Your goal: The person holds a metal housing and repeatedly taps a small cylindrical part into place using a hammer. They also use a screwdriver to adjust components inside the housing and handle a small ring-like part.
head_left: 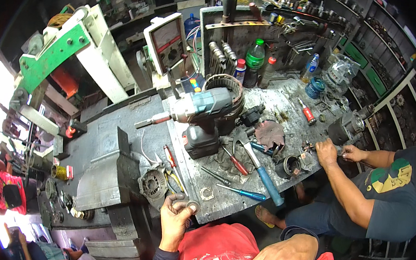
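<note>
My left hand (173,222), near the bench's front edge, pinches a small round metal ring, like a bearing (192,206), between thumb and fingers. My right hand (286,259) is low over my red shirt; its fingertips are cut off by the lower edge. Close to the left hand lie a round cast housing (154,182), yellow-handled pliers (176,181) and a small flat plate with a hole (206,194). Further right are a blue screwdriver (242,192) and a blue-handled hammer (260,170). A cordless impact wrench (205,107) stands on its battery behind them.
A co-worker's hands (328,153) handle small parts at the bench's right edge. Bottles (255,55) and a wound metal ring (231,85) stand at the back of the bench (290,95). A dark metal stand (107,175) rises on the left, beside a green-and-white press frame (56,57).
</note>
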A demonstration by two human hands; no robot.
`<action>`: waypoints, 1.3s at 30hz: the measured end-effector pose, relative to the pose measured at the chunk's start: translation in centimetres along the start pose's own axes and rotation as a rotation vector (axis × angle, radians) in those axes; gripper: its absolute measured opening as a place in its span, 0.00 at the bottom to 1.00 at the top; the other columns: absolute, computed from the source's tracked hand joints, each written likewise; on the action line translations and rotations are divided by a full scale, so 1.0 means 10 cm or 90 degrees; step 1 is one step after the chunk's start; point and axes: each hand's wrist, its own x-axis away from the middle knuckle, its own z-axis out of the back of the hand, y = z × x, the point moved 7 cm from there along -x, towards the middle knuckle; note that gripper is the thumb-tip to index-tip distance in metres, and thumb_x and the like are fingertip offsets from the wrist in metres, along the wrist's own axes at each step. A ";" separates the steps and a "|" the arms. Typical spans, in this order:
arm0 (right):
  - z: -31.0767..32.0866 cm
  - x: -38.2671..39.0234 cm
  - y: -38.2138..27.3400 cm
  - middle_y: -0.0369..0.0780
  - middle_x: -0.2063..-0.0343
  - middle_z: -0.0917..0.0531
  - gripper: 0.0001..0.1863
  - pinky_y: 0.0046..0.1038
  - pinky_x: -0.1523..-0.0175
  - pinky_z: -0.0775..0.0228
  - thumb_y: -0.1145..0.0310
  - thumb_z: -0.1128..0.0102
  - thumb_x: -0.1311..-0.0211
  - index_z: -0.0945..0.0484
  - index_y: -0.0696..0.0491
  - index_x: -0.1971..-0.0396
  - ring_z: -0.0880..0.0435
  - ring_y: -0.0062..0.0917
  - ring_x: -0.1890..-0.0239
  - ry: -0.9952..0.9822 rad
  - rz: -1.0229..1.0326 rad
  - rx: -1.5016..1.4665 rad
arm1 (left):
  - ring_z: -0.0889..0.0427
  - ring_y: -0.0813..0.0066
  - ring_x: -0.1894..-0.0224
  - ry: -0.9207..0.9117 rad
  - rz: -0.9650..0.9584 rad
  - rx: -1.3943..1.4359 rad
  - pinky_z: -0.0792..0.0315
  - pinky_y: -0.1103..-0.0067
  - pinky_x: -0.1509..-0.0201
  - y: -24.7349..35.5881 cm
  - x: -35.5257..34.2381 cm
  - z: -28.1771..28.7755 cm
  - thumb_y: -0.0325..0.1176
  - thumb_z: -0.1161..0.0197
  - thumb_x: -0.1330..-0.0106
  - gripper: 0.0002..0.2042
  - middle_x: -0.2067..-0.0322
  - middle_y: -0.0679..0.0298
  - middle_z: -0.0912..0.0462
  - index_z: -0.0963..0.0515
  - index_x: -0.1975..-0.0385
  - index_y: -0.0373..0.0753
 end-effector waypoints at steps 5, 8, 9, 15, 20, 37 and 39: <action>0.01 -0.20 -0.15 0.40 0.68 0.22 0.08 0.35 0.68 0.32 0.63 0.35 0.29 0.17 0.52 0.63 0.22 0.35 0.71 -0.021 0.043 0.086 | 0.14 0.73 0.66 -0.015 -0.010 -0.036 0.20 0.80 0.59 0.08 0.02 -0.03 0.21 0.26 0.40 0.24 0.65 0.56 0.13 0.30 0.47 0.29; 0.00 -0.26 -0.20 0.40 0.67 0.22 0.07 0.35 0.68 0.32 0.64 0.36 0.29 0.17 0.53 0.61 0.22 0.34 0.71 -0.015 0.066 0.092 | 0.13 0.71 0.63 -0.019 -0.035 -0.042 0.18 0.77 0.56 0.16 0.03 -0.05 0.19 0.28 0.40 0.24 0.65 0.55 0.13 0.31 0.47 0.28; -0.01 -0.27 -0.21 0.40 0.66 0.22 0.07 0.35 0.67 0.32 0.65 0.37 0.28 0.17 0.53 0.61 0.22 0.34 0.71 -0.011 0.075 0.092 | 0.13 0.70 0.62 -0.016 -0.025 -0.028 0.17 0.75 0.53 0.16 0.04 -0.04 0.18 0.28 0.41 0.24 0.65 0.55 0.14 0.31 0.47 0.28; -0.10 -0.27 -0.25 0.40 0.67 0.22 0.05 0.35 0.67 0.32 0.69 0.38 0.29 0.17 0.54 0.61 0.23 0.34 0.71 -0.059 0.122 0.130 | 0.12 0.71 0.63 -0.020 -0.042 -0.024 0.17 0.76 0.54 0.20 0.04 -0.01 0.16 0.29 0.42 0.22 0.65 0.55 0.13 0.30 0.49 0.29; 0.20 -0.32 -0.41 0.47 0.61 0.15 0.13 0.37 0.61 0.26 0.60 0.29 0.33 0.15 0.56 0.65 0.17 0.31 0.63 0.322 0.189 0.292 | 0.11 0.69 0.63 -0.018 -0.056 0.028 0.16 0.75 0.55 0.17 0.04 0.07 0.15 0.30 0.43 0.22 0.64 0.54 0.12 0.29 0.49 0.30; 0.18 0.41 -0.73 0.36 0.61 0.33 0.09 0.48 0.36 0.39 0.63 0.61 0.20 0.34 0.47 0.63 0.30 0.32 0.52 0.955 0.214 0.221 | 0.14 0.71 0.61 -0.066 -0.024 0.031 0.18 0.73 0.50 0.24 0.06 -0.06 0.15 0.33 0.39 0.22 0.63 0.59 0.16 0.30 0.45 0.31; 0.19 0.43 -0.64 0.36 0.61 0.33 0.09 0.48 0.36 0.38 0.63 0.61 0.20 0.34 0.47 0.62 0.30 0.32 0.51 0.967 0.193 0.219 | 0.14 0.71 0.62 -0.059 -0.020 0.029 0.18 0.73 0.50 0.24 0.07 -0.05 0.14 0.34 0.39 0.22 0.64 0.60 0.16 0.31 0.45 0.31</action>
